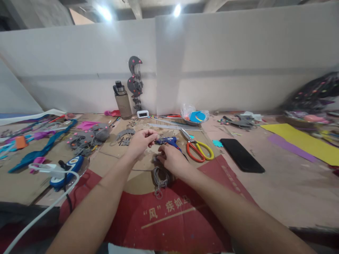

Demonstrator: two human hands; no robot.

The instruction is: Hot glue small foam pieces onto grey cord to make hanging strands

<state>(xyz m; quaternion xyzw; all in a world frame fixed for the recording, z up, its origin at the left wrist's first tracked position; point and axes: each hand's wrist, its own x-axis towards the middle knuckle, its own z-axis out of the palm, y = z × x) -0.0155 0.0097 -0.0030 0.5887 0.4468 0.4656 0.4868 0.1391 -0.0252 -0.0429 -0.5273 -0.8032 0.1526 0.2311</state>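
My left hand is closed in a pinch above the cardboard sheet; whatever its fingertips hold is too small to make out. Close beside it, my right hand has its fingers curled together next to a small dark grey piece, and I cannot tell what is in them. Just below the right hand lies a looped coil of grey cord. A blue glue gun rests behind both hands, partly hidden by the right one. Scissors with red and yellow handles lie to its right.
A black phone and yellow sheet lie to the right. At left are grey felt pieces with pink dots and a blue power strip with a white cable. A bottle and clear bowl stand by the wall.
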